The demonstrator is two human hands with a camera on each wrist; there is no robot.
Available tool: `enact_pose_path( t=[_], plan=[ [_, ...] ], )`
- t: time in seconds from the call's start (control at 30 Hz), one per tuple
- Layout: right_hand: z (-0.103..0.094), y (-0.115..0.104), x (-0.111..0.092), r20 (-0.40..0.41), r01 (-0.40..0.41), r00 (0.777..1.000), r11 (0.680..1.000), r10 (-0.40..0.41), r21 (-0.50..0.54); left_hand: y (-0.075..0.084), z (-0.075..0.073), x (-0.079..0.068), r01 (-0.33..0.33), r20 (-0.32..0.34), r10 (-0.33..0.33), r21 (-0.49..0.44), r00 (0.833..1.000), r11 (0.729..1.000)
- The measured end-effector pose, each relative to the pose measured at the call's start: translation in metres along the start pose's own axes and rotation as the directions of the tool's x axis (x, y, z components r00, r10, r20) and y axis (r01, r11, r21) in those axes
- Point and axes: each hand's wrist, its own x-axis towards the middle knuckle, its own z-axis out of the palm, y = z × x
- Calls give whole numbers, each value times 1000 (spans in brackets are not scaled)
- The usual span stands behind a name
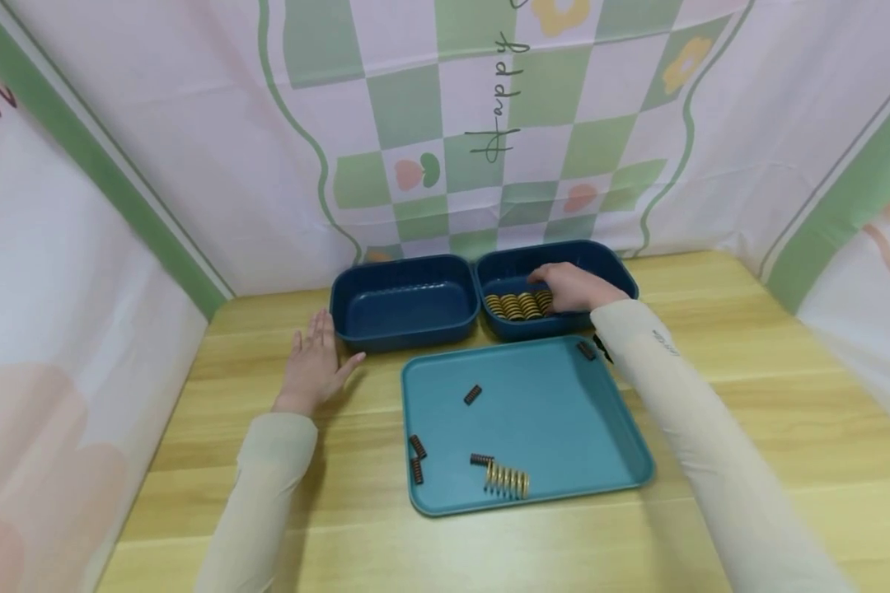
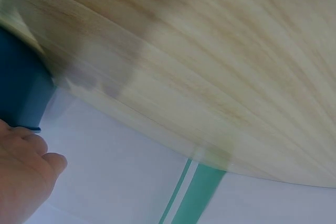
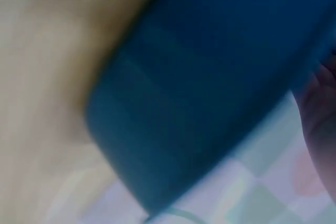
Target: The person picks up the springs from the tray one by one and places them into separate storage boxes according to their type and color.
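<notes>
My left hand (image 1: 311, 366) lies on the table with fingers spread, fingertips right at the left end of the left blue bin (image 1: 408, 342). Its curled-looking edge and the bin's corner (image 2: 26, 98) show in the left wrist view. My right hand (image 1: 574, 287) reaches into the right blue bin (image 1: 519, 331), over a row of several gold coil springs (image 1: 515, 306). Its fingers are at the rightmost gold spring (image 1: 544, 301); I cannot tell if they pinch it. In the right wrist view the bin wall (image 3: 173, 103) hides most of this hand.
A teal tray (image 1: 549, 412) lies in front of the bins. On it are a larger gold spring (image 1: 507, 480) and several small dark springs, one mid-tray (image 1: 473, 394) and one at the far right corner (image 1: 586, 351). A printed cloth (image 1: 386, 107) hangs behind the wooden table (image 1: 356, 527).
</notes>
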Motion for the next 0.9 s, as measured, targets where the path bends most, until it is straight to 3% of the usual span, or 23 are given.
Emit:
enact_pose_path(
  t=[0.1, 0.23, 0.37, 0.47, 0.57, 0.7, 0.9],
  plan=[
    [-10, -15, -10, -32, 45, 998, 999, -45, -3, 0, 0, 1, -1, 0, 1, 2, 1000, 1000],
    [-19, -41, -32, -56, 182, 982, 983, -183, -25, 1, 0, 1, -3, 1, 3, -4, 1000, 1000],
    [-16, -76, -56, 14, 326, 945, 945, -326, -6, 1, -1, 1, -5, -4, 5, -8, 1000, 1000],
    [-8, -102, -71, 102, 429, 896, 902, -431, 47, 1, -1, 0, -6, -10, 6, -5, 1000, 1000],
    [3, -123, -84, 176, 524, 830, 848, -530, 83, 0, -1, -1, -4, -10, 4, -9, 1000, 1000],
    [20, -145, -101, 250, 606, 755, 791, -606, 88, 1, 0, -1, -7, -4, 7, -8, 1000, 1000],
    [45, -160, -121, 287, 701, 686, 713, -669, -13, 1, 0, -1, 0, 5, 0, -9, 1000, 1000]
  ],
)
